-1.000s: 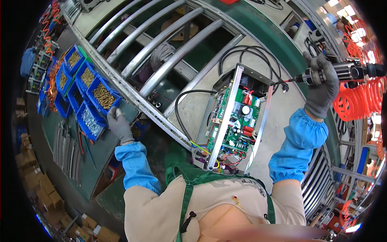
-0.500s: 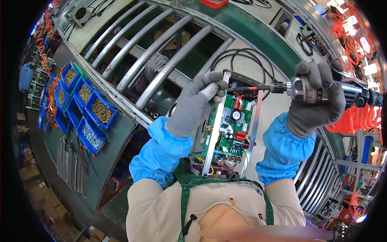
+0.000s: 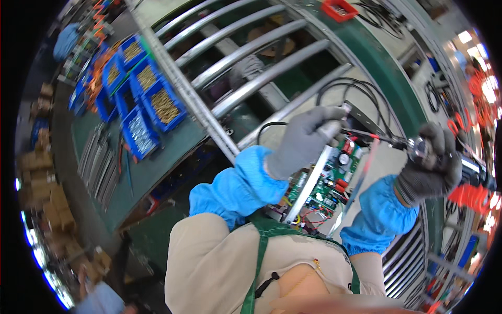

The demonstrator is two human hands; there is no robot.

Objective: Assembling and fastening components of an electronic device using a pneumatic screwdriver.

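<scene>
My left hand, in a grey glove and blue sleeve, is closed in a pinch at the far end of the metal frame. Whatever sits between its fingertips is too small to make out. In my right hand, also gloved in grey, is a power screwdriver, held roughly level. Its long bit, with a red section, points left and reaches to the left fingertips. Below the bit, a green circuit board with coloured wires lies within the frame.
Blue bins of brass and silver small parts stand on the left bench, beside metal strips. Steel rollers run ahead. A black cable loops behind the frame. Coiled red hose hangs right. Another person shows lower left.
The whole view has swung, so bench, bins and frame appear shifted and tilted. Both hands keep their holds, with the bit still at the left fingertips. A person has come into view at lower left.
</scene>
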